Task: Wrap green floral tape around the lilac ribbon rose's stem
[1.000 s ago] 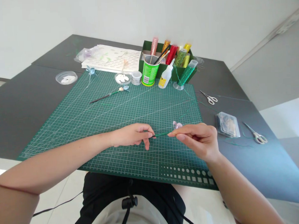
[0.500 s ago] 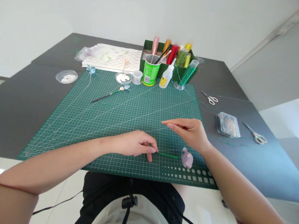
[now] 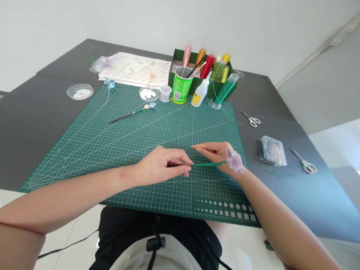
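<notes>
Flower (image 3: 209,164) pinched in left hand, bloom pointing right

Just below the middle of the frame, the left hand (image 3: 160,165) pinches the lilac flower between thumb and index finger, its green stem running rightward above the cutting mat (image 3: 132,141). The bloom overlaps the right hand (image 3: 218,153) in the view; whether they touch, I cannot tell. The right hand's fingers are pressed together, pointing left; whether they hold a thread is too small to tell.

At upper center stand a green can (image 3: 180,89) of brushes and a glue bottle (image 3: 199,92), in front of a dark green box (image 3: 179,55) of colored tubes. Two pairs of scissors and a clear case (image 3: 272,151) lie on the counter (image 3: 316,196) at right. A blue flower (image 3: 109,84) lies at upper left.
</notes>
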The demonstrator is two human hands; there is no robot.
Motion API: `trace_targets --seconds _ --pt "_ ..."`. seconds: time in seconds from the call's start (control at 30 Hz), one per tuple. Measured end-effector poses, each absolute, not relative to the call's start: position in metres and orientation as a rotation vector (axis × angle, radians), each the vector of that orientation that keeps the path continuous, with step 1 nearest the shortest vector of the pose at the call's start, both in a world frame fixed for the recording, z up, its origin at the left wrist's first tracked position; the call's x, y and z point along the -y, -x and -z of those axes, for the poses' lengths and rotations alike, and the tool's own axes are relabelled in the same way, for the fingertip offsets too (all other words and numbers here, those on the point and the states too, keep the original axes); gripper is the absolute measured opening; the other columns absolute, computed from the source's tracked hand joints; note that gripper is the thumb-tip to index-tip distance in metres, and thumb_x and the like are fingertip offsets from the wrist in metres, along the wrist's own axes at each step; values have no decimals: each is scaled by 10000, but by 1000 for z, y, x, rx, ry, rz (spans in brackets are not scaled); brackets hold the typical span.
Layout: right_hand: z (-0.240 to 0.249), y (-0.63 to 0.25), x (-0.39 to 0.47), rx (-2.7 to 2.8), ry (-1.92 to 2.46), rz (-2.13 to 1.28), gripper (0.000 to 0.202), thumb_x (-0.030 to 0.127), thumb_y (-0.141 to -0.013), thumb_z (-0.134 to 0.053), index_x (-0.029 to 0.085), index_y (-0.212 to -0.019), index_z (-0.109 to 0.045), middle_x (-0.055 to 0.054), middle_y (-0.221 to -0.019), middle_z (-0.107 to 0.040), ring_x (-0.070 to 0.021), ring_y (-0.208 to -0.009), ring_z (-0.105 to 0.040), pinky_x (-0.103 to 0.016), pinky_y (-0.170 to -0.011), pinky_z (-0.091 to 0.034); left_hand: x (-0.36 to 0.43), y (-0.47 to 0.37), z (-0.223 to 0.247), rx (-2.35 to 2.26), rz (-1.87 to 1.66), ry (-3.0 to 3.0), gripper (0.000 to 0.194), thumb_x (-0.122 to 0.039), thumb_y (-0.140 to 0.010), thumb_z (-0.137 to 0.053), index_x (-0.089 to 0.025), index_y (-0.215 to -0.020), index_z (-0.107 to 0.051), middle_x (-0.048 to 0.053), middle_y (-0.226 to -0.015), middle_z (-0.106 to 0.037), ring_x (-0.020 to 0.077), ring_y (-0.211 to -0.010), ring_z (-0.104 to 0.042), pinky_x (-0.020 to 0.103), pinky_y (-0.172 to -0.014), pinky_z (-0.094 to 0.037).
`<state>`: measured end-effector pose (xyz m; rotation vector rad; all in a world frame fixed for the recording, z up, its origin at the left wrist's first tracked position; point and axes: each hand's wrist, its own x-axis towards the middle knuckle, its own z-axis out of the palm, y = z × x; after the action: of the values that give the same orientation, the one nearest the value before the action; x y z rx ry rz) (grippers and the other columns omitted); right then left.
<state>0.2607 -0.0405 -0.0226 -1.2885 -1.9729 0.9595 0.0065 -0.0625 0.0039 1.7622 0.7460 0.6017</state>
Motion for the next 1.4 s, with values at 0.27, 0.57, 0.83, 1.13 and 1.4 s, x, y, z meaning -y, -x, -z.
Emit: trace_targets --seconds 0.27,0.57,0.83,1.13,1.4 --pt "13 -256 47 2072 1249 -1021 261 385 -962 -651 206 -957 -840 -55 -919 -812 -167 -662 -665 -294 -604 -500 56 -6 -4 -986 -965 -1451 278 -354 -941 -667 -160 -1139 -651 58 -862 -817 64 -428 -508 195 -452 -403" --pt "18 -258 39 1769 1355 -918 266 447 -945 -649 192 -936 -725 -35 -804 -674 -161 -687 -571 -293 -627 -461 48 -7 -5 -890 -961 -1251 272 -381 -897 -716 -159 -1023 -623 67 -848 -805 50 -427 -509 169 -385 -318" --pt "13 -244 53 1702 1306 -200 465 345 -988 -610 248 -1436 -525 -143 -1403 -569 -309 -1296 -544 -544 -1127 -406 52 -10 1 -784 -860 -1173 211 -344 -931 -687 -166 -993 -591 71 -898 -814 44 -439 -548 140 -366 -325" --pt "10 -211 78 1653 1162 -1185 421 536 -1041 -499 205 -1129 -744 -1 -661 -560 -133 -533 -473 -265 -492 -421 62 -22 10 -717 -706 -1090 286 -398 -927 -722 -164 -970 -564 74 -875 -810 148 -655 -756 199 -529 -557" --pt "7 -212 75 1334 1186 -1298 350 508 -863 -771 175 -766 -717 81 -497 -323 -65 -460 -209 -231 -427 -160 60 -20 11 -717 -646 -1060 336 -446 -921 -746 -146 -976 -606 107 -942 -818 158 -722 -774 200 -583 -545"
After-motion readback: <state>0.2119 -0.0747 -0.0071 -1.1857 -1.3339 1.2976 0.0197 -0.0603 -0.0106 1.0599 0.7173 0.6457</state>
